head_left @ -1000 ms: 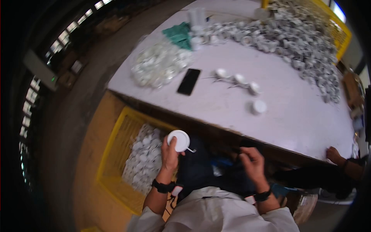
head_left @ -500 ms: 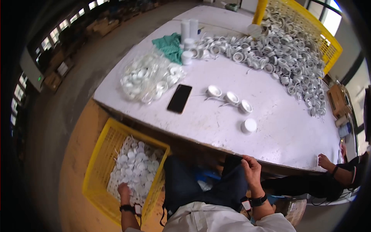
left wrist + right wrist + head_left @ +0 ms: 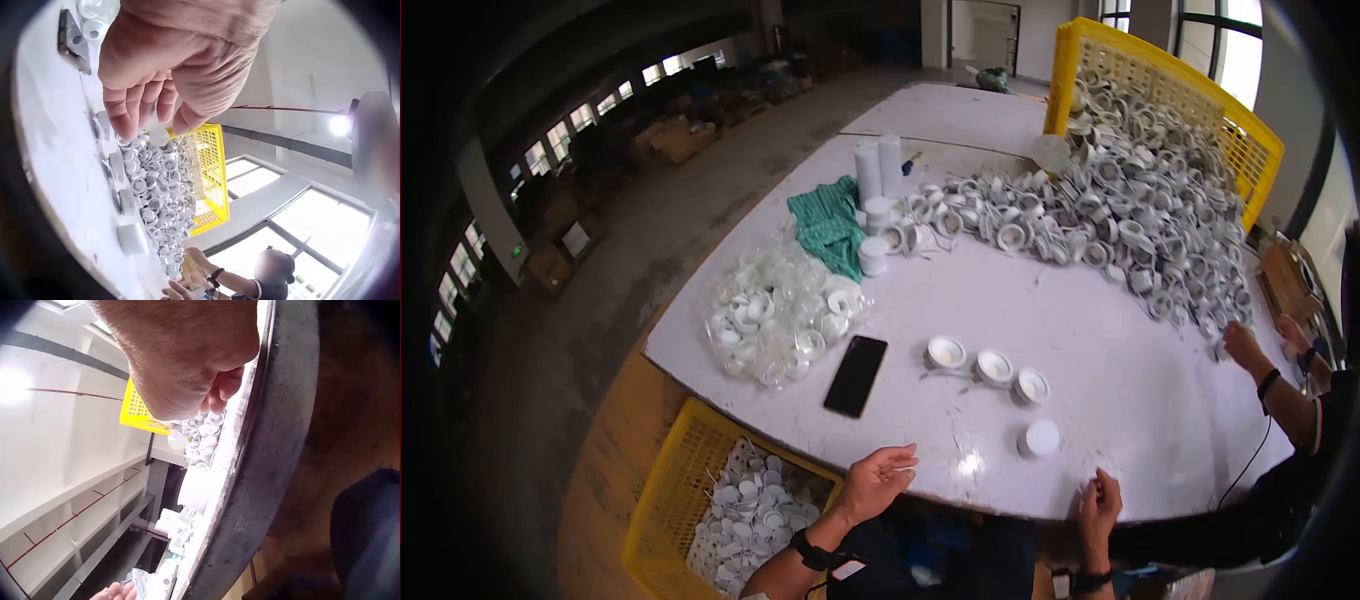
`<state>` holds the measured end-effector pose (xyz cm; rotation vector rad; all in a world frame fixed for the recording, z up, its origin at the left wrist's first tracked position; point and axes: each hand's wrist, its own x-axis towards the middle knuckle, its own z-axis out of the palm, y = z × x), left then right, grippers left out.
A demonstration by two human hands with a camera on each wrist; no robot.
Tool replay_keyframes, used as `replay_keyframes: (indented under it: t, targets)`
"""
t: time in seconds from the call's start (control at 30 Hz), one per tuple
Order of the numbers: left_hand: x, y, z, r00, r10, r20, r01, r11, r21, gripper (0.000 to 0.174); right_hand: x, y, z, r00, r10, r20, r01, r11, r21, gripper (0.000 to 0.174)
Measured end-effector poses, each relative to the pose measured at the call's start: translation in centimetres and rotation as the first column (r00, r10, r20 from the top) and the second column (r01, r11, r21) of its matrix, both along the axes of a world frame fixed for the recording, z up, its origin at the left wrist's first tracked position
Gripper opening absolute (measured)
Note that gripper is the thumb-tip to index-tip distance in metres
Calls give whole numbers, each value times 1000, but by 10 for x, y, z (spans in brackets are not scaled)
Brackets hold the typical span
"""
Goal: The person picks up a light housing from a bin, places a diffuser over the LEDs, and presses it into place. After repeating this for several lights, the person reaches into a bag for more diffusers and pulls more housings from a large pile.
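Bare concrete floor and dim windows lie beyond the far left side of the tabletop [image 3: 1180, 400], whose rounded near edge runs just below both hands. At that edge, the left hand [image 3: 878, 485] has its fingers and thumb apart, the grip loose. Farther right, also at the edge, the right hand [image 3: 1100, 505] has its fingers loosely bent, its grip slack. White surface stretches ahead of both, with a lone white cylinder [image 3: 1039, 438] between them and slightly forward, and three white cup-shaped pieces [image 3: 994, 367] in a slanting row behind it. A phone [image 3: 856, 376] lies ahead of the left hand; beyond it sit a clear bag of white rings [image 3: 765, 320] and a green cloth [image 3: 828, 225]. White ring parts [image 3: 1140, 210] spill from a tipped yellow crate [image 3: 1060, 80], blocking the far right. Below the edge, left, another yellow crate [image 3: 662, 465] holds white discs [image 3: 750, 520].
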<state>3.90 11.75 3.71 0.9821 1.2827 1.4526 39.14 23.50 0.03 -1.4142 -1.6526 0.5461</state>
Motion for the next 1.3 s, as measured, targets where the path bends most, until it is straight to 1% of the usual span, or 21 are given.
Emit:
replay_keyframes:
  t: [0.07,0.1,0.17,0.23,0.27,0.3,0.37,0.43,0.47,0.63,0.7,0.83,0.93,1.0,1.07,1.1,1.13,1.17,1.2,1.27,1.3]
  targets:
    - [-15,24,16,1000,-6,5,6,1000,6,32,3,4,-10,991,-57,-125,50,997,-59,19]
    - [-24,37,23,999,-30,22,29,1000,11,31,1,4,-2,988,-78,-134,57,987,-153,22]
    - [-51,62,37,999,-4,46,3,1000,26,29,-1,8,5,987,-101,-128,77,980,-184,22]
    - [-84,89,53,996,64,62,-62,997,-37,31,0,18,8,986,-124,-110,102,977,-185,18]
    - [-99,105,64,993,109,42,-108,993,-42,29,-3,20,30,987,-104,-119,52,924,-378,31]
    - [-114,121,74,988,155,22,-154,987,-45,27,8,27,15,998,-54,30,60,966,-250,28]
    - [-141,148,89,976,218,-4,-218,975,-45,26,5,36,26,987,-55,148,97,952,-292,28]
    - [-161,168,101,962,252,105,-248,967,-56,27,-7,44,43,985,-62,163,106,954,-281,27]
    - [-168,177,104,963,254,94,-248,966,-72,27,-17,48,54,995,-81,52,92,956,-280,27]
    - [-188,199,118,974,216,73,-206,970,-129,27,-56,76,110,995,19,100,10,958,-286,26]
    - [-199,212,130,971,231,59,-221,966,-135,28,-73,86,123,995,91,-28,-96,956,-276,25]
    - [-223,240,165,957,281,72,-271,955,-120,33,-131,86,176,973,229,-39,-230,926,-300,21]
    - [-244,267,178,951,302,64,-294,949,-113,37,-147,73,181,967,248,-65,-255,898,-358,19]
    - [-262,291,172,944,323,72,-313,942,-124,38,-155,66,186,968,245,-54,-247,890,-384,19]
    - [-280,319,150,895,444,-46,-446,888,-112,43,-163,58,193,972,223,-70,-232,885,-403,19]
    - [-288,329,131,899,436,-40,-437,891,-124,43,-164,54,195,975,214,-62,-220,884,-413,19]
    - [-294,340,111,872,416,-259,-459,878,-135,47,-165,51,198,979,195,-57,-201,884,-421,19]
    - [-297,347,96,805,371,-464,-480,866,-140,50,-165,49,200,983,177,-50,-181,884,-431,19]
    - [-295,349,85,814,359,-457,-472,867,-160,50,-163,46,202,985,170,-37,-168,879,-446,19]
    - [-290,350,65,731,155,-664,-419,870,-259,59,-159,39,204,995,103,-2,-95,908,-407,19]
    - [-287,351,58,740,135,-659,-406,871,-278,59,-157,34,205,996,92,7,-80,902,-424,19]
